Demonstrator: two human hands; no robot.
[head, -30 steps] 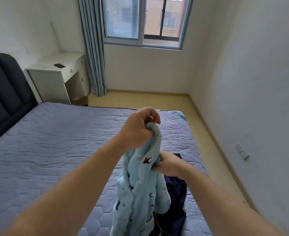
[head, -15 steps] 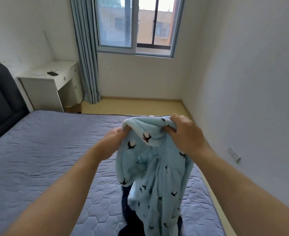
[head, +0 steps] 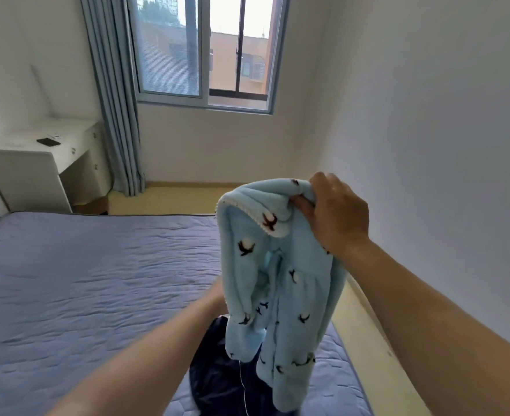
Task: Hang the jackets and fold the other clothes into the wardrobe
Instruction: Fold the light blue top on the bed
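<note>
A: The fingers (head: 322, 183) of your right hand (head: 337, 217): what do they have?

B: They are curled tight round the top edge of the light blue fleece garment (head: 280, 265), the one with the small dark bird pattern. You hold it up in the air over the right side of the bed (head: 82, 280), and it hangs limp from your grip.

A: And your left hand?

B: Your left forearm (head: 157, 340) reaches in from below, but the hand itself is behind the fleece. I cannot tell whether its fingers are clenched, released or touching the cloth.

A: What lies under the fleece?

B: A dark navy garment (head: 217, 373), crumpled on the bed's quilted grey-blue cover just below the hanging hem. A thin white cord runs across it.

A: Anything else around you?

B: A white bench (head: 31, 163) stands at the far left with a small dark flat thing (head: 48, 142) on top, beside a grey-blue curtain (head: 115, 115) and a window (head: 202, 55).
</note>
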